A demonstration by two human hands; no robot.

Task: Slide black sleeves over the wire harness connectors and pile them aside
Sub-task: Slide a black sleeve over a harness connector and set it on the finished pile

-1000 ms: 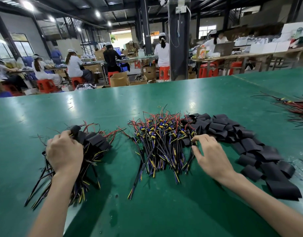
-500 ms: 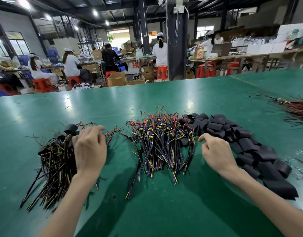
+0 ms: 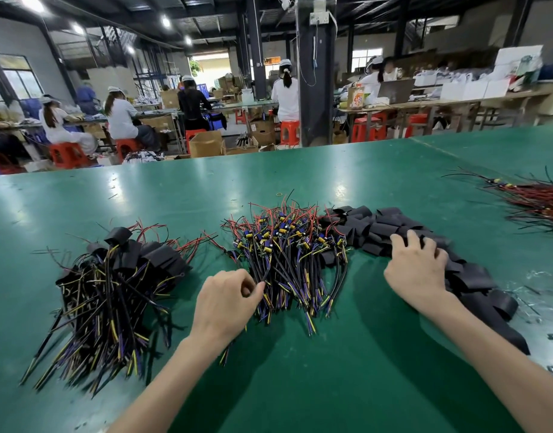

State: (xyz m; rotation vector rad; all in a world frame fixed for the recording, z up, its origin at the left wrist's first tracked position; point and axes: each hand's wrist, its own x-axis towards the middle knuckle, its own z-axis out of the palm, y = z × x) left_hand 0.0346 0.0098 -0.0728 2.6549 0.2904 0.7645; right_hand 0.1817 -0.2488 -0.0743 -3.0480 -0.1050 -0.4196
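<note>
A heap of bare wire harnesses [image 3: 287,254] with blue and yellow connectors lies at the table's middle. My left hand [image 3: 225,303] is at its near left edge, thumb and forefinger pinching one dark wire. To the right runs a long heap of flat black sleeves [image 3: 390,228]. My right hand [image 3: 417,267] lies on that heap with fingers spread and bent over the sleeves; whether it grips one I cannot tell. On the left sits the pile of sleeved harnesses [image 3: 119,276], wires fanning toward me.
The green table [image 3: 300,385] stretches wide around the heaps. Another bundle of red and black wires [image 3: 537,203] lies at the far right. A small rubber band [image 3: 279,194] sits behind the middle heap. Workers sit at benches beyond the table's far edge.
My left hand has left the sleeved pile and moved right to the bare harnesses, pinching a wire. My right hand has moved from the harness heap onto the black sleeves.
</note>
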